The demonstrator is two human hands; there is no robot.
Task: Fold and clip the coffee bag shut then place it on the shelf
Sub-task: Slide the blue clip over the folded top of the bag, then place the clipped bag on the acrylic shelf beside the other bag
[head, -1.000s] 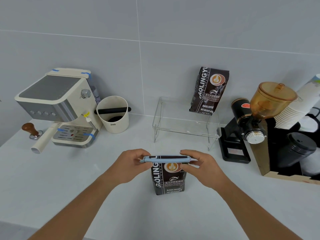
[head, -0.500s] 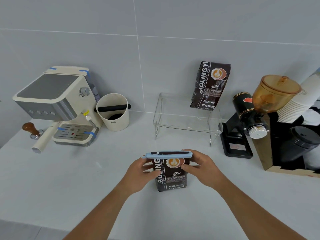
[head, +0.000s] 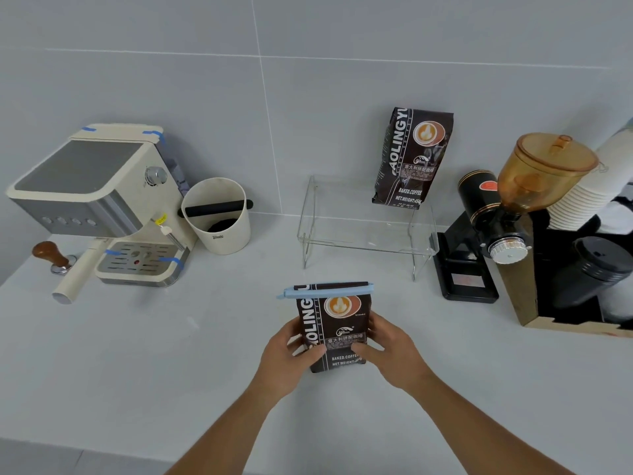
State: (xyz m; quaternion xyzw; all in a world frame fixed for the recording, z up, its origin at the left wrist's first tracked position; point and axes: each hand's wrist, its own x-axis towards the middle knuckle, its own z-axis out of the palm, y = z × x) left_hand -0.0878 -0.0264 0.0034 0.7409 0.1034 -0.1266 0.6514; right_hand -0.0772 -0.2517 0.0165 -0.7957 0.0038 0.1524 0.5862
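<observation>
Head view: two coffee bags are in sight. One coffee bag [head: 334, 332] stands on the near counter [head: 137, 354], a single blue clip [head: 325, 291] clamped across its folded top. The left hand [head: 286, 358] and right hand [head: 394, 351] grasp its two sides. The second bag [head: 412, 157] stands far right on the one clear shelf [head: 366, 231]. Far left sits one espresso machine [head: 99, 200]; the stacked paper cups [head: 589, 190] at right are cut off, uncountable.
</observation>
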